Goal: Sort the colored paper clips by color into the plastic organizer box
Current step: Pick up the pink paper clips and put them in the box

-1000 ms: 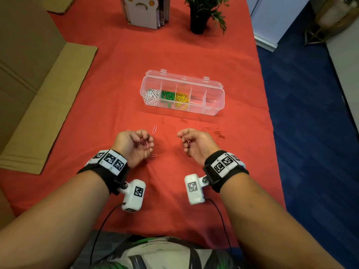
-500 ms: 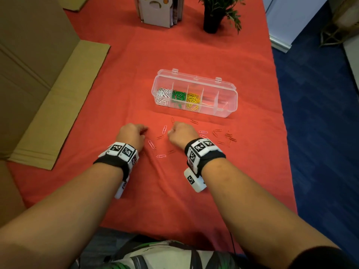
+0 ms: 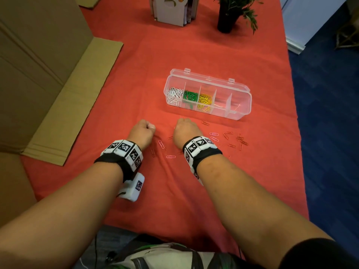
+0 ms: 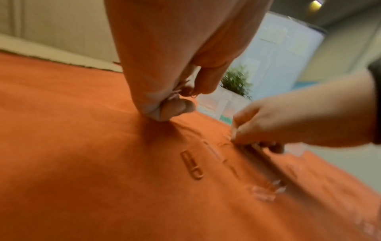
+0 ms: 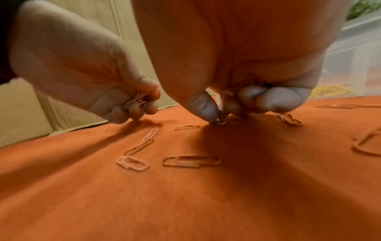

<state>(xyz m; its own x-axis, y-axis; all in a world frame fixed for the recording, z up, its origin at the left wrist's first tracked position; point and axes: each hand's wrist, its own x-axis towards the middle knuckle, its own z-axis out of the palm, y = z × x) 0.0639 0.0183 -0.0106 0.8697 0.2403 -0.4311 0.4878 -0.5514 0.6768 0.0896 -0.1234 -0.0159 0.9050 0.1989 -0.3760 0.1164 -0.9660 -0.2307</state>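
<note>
Both hands rest knuckles-up on a counter (image 3: 194,45) covered in red cloth. The left hand (image 3: 141,132) is curled into a fist around a small bunch of pink paper clips (image 5: 135,101), its knuckles touching the cloth. The right hand (image 3: 184,129), also curled around clips, pinches one more clip (image 5: 221,121) against the cloth with thumb and finger. Loose pink and red clips (image 3: 229,139) lie scattered around and to the right of both hands. Just beyond them sits the clear plastic organizer box (image 3: 240,111), lid open, with white clips (image 3: 173,94), green clips (image 3: 190,95) and yellow clips (image 3: 205,99) in its three leftmost compartments.
</note>
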